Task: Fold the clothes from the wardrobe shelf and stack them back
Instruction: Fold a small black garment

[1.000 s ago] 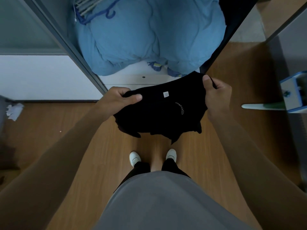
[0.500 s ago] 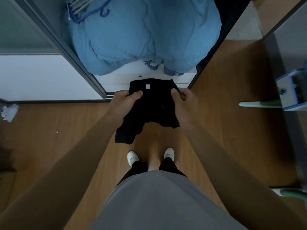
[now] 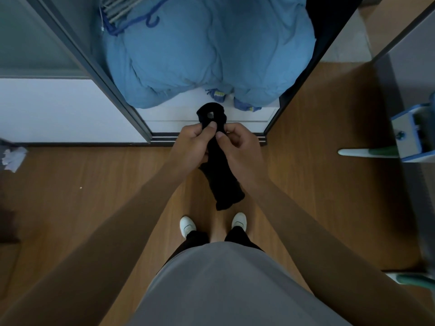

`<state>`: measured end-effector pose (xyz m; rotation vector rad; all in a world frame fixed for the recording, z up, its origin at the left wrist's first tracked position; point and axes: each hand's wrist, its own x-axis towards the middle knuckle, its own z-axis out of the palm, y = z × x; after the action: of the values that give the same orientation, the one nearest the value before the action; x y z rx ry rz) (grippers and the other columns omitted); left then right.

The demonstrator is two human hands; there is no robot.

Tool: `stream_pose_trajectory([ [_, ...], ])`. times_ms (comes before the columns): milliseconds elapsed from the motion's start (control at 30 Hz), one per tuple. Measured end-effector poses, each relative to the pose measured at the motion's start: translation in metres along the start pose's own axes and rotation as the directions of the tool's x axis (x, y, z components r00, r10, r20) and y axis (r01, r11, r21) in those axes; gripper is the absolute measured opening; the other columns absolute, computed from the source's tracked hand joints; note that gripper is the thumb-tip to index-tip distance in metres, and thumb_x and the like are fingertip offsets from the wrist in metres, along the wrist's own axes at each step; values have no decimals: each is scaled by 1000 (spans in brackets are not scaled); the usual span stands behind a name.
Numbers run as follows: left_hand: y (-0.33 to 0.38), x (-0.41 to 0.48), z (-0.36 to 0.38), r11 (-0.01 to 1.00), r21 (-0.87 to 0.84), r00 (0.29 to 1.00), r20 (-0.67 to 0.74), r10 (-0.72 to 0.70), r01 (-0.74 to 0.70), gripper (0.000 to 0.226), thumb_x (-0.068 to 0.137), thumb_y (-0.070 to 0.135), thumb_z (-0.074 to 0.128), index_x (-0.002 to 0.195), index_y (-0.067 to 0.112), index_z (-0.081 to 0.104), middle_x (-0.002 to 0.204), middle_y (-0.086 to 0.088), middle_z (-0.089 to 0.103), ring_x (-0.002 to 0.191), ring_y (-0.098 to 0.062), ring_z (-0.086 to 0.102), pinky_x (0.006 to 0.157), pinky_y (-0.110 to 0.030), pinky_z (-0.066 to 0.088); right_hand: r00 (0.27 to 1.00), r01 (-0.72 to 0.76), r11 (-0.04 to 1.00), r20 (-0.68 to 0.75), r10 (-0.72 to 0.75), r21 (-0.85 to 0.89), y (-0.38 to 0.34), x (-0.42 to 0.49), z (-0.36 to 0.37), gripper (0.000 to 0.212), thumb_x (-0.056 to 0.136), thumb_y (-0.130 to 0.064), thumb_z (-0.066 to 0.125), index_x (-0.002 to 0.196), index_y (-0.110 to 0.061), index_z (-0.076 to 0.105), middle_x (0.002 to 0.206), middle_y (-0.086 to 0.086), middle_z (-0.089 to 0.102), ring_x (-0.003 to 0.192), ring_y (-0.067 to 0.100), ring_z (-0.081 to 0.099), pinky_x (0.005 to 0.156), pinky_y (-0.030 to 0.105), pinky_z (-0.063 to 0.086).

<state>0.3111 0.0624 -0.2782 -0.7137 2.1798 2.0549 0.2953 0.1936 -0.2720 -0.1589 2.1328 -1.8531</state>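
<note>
Both hands were raised in front of the open wardrobe (image 3: 98,74), held close together with the thumbs nearly touching. The left hand (image 3: 191,143) was closed on the upper part of a black garment (image 3: 221,177), thumb pressed on top of the cloth against the fingers beneath. The right hand (image 3: 237,144) was likewise closed on the same garment just beside the left, thumb and curled fingers pinching the fabric. The garment was gathered into a narrow vertical strip: a rounded bunch stood up above the two thumbs, in front of the white shelf edge (image 3: 247,114), and the rest hung down between the forearms to a blunt lower end above the floor (image 3: 94,184), clear of the white shoes (image 3: 187,225). A small pale spot showed in the upper bunch; whether it was a label or a gap in the cloth could not be told. The garment type could not be determined in this bunched state. On the shelf behind lay a large blue quilt (image 3: 207,50), overhanging the shelf front, with blue hangers (image 3: 131,22) at its upper left. Crumpled white paper (image 3: 13,157) lay on the floor at the far left.
</note>
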Motion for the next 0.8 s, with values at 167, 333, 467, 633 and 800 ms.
stream_pose_trajectory([
  [167,5,1,-7,996,30,996,46,80,-82,41,99,34,60,76,1,67,62,2,66,57,-3,60,53,-13,45,972,138,979,209,-105,-150,-2,-4,-3,41,94,6,46,119,-19,66,85,-4,62,80,1,58,76,13,45],
  [333,10,2,-14,986,41,982,108,154,-159,43,104,26,52,85,-11,63,76,-11,65,72,-18,59,69,-27,44,976,153,970,182,-118,-188,-1,-6,-10,50,89,12,44,121,-19,68,83,-18,56,79,-6,55,77,9,42],
  [467,13,3,-21,936,213,941,252,224,-280,40,103,22,53,86,-14,55,74,-9,52,62,-10,48,53,-18,36,980,194,929,18,-199,-316,-9,4,-32,31,92,1,54,118,-12,63,113,-4,59,105,7,54,92,20,43],
  [633,20,2,-22,866,302,875,407,261,-399,38,98,24,62,66,5,56,56,8,46,49,-2,39,47,-16,30,915,393,813,268,-301,-430,-26,21,-36,29,96,-20,59,123,-11,62,122,-2,60,121,7,46,107,26,35],
  [800,17,1,-28,860,311,888,358,289,-405,34,96,20,64,72,-4,61,60,-3,50,53,-1,42,49,-18,32,931,320,842,309,-194,-434,-26,22,-33,20,98,-31,58,95,-12,65,85,0,66,84,12,61,76,30,47],
])
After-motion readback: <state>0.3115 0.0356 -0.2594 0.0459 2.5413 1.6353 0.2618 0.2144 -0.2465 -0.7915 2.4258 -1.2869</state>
